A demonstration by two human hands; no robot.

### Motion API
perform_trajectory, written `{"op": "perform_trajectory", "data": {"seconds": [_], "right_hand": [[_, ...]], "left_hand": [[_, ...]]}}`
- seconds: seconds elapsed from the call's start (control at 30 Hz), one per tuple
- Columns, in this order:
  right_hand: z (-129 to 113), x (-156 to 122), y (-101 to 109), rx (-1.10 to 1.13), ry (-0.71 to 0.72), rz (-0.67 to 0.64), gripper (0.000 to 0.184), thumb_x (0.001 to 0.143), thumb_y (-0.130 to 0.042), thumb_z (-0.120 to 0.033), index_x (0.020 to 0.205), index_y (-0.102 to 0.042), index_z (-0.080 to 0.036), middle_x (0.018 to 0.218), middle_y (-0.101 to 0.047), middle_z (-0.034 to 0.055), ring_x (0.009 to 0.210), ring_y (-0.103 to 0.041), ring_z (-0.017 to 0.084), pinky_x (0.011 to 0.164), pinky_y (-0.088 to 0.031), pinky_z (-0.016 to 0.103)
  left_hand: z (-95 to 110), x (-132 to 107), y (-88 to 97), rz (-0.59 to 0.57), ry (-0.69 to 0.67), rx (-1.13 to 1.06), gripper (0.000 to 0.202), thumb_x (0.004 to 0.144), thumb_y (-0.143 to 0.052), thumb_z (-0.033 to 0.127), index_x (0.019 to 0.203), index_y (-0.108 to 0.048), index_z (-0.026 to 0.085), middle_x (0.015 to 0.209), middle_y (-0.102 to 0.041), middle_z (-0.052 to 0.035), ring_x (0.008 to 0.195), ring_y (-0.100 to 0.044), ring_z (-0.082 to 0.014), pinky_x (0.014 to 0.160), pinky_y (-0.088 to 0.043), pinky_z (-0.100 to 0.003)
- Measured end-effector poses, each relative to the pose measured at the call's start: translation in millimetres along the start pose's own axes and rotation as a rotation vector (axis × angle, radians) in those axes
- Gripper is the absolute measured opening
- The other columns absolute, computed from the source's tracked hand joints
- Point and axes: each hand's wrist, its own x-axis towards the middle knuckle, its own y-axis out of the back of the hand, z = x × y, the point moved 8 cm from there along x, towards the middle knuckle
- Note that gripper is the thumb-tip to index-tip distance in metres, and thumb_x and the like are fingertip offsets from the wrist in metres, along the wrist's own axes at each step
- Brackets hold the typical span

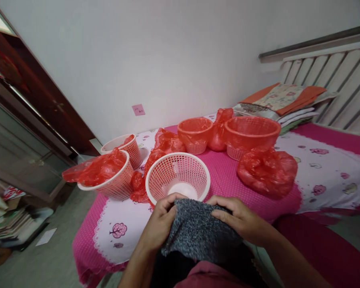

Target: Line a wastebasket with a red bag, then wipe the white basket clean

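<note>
A dark grey flecked knit cloth (202, 230) hangs over my lap, its upper edge held up between both hands. My left hand (163, 222) pinches its left corner, thumb on the near face. On the opposite side, my right hand (238, 218) grips the upper right part with bent fingers. Just beyond the cloth stands a white plastic basket (206, 178) with holed sides, and nothing shows inside it. The cloth's upper edge overlaps the basket's near rim in this view.
Red bags line two baskets (195, 126) (252, 130) behind. Two white baskets (124, 188) (135, 150) with red plastic stand left. Red bags (267, 172) (220, 132) lie on the pink patterned bedspread (118, 244). Folded bedding (283, 98) is stacked by the radiator (333, 76).
</note>
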Motion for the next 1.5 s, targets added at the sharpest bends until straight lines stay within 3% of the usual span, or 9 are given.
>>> {"op": "perform_trajectory", "data": {"seconds": [0.2,0.43,0.77,0.9,1.0,1.13,1.3,1.37,1.5], "right_hand": [[-18.1,0.4,0.7,-0.106,0.016,0.094,0.033,0.09,-0.074,-0.038,0.119,-0.074,-0.024,0.114,-0.077,0.0058,0.106,-0.068,0.025,0.095,-0.05,0.035],[-21.1,3.4,-6.9,-0.098,0.021,0.14,0.023,0.092,-0.067,-0.039,0.079,-0.063,-0.021,0.08,-0.067,-0.0004,0.077,-0.06,0.017,0.072,-0.044,0.029],[-3.2,-3.1,0.0,-0.151,0.071,0.196,0.011,0.09,-0.073,-0.033,0.095,-0.075,-0.024,0.093,-0.073,0.0041,0.088,-0.066,0.021,0.083,-0.052,0.033],[10.4,-19.4,15.0,-0.077,0.063,0.466,0.023,0.094,-0.071,-0.043,0.104,-0.075,-0.024,0.089,-0.071,0.0054,0.078,-0.065,0.021,0.074,-0.054,0.032],[5.6,-22.1,-9.7,0.071,0.065,0.313,0.057,0.08,-0.087,-0.056,0.126,-0.074,-0.025,0.109,-0.075,0.0095,0.096,-0.07,0.027,0.087,-0.058,0.037],[-7.6,-13.6,-47.4,0.265,0.006,0.091,0.111,0.056,-0.102,-0.053,0.153,-0.057,-0.026,0.136,-0.069,0.0127,0.123,-0.066,0.036,0.105,-0.055,0.045],[8.2,-6.0,-47.2,0.379,-0.106,0.144,0.054,0.086,-0.08,-0.045,0.131,-0.071,-0.017,0.106,-0.078,0.0096,0.093,-0.073,0.027,0.086,-0.061,0.039],[23.1,-10.2,-34.2,0.372,-0.153,0.241,0.044,0.088,-0.077,-0.044,0.122,-0.075,-0.016,0.101,-0.08,0.0088,0.092,-0.073,0.027,0.087,-0.061,0.04],[55.7,-34.1,9.1,0.449,-0.293,0.602,0.041,0.082,-0.083,-0.049,0.107,-0.079,-0.017,0.093,-0.081,0.0094,0.088,-0.077,0.031,0.083,-0.064,0.041]], "left_hand": [[28.3,-13.7,0.5,0.087,-0.218,0.232,0.033,0.1,-0.065,0.046,0.107,-0.082,0.02,0.096,-0.076,-0.006,0.082,-0.063,-0.0179,0.077,-0.048,-0.027],[19.4,-16.8,1.7,0.082,-0.112,0.075,0.056,0.093,-0.069,0.063,0.129,-0.074,0.02,0.112,-0.076,-0.0089,0.101,-0.068,-0.0246,0.086,-0.051,-0.03],[4.0,-38.4,1.9,0.221,-0.101,0.234,0.035,0.092,-0.074,0.053,0.093,-0.075,0.019,0.09,-0.072,-0.0062,0.086,-0.063,-0.0215,0.08,-0.052,-0.029],[8.8,-46.7,10.1,0.416,-0.103,0.118,0.043,0.09,-0.074,0.057,0.112,-0.075,0.021,0.104,-0.077,-0.0093,0.095,-0.069,-0.0266,0.085,-0.057,-0.033],[3.8,-46.2,5.9,0.468,-0.075,-0.031,0.051,0.089,-0.076,0.057,0.126,-0.069,0.023,0.118,-0.077,-0.0107,0.105,-0.072,-0.029,0.087,-0.059,-0.035],[-3.1,-41.5,-9.3,0.395,-0.074,-0.083,0.062,0.086,-0.082,0.053,0.138,-0.062,0.026,0.136,-0.071,-0.0132,0.123,-0.069,-0.0309,0.099,-0.058,-0.037],[-12.6,-36.3,-37.8,0.044,-0.029,-0.049,0.051,0.088,-0.081,0.052,0.13,-0.071,0.025,0.13,-0.074,-0.015,0.113,-0.072,-0.0298,0.097,-0.057,-0.038],[-9.4,-33.1,-22.9,0.105,-0.047,0.043,0.041,0.091,-0.076,0.055,0.115,-0.077,0.021,0.116,-0.078,-0.0137,0.106,-0.074,-0.0285,0.094,-0.058,-0.037],[15.7,-24.2,61.1,0.581,-0.207,0.217,0.036,0.09,-0.074,0.054,0.103,-0.076,0.02,0.11,-0.08,-0.0107,0.102,-0.073,-0.0266,0.093,-0.057,-0.037]]}}
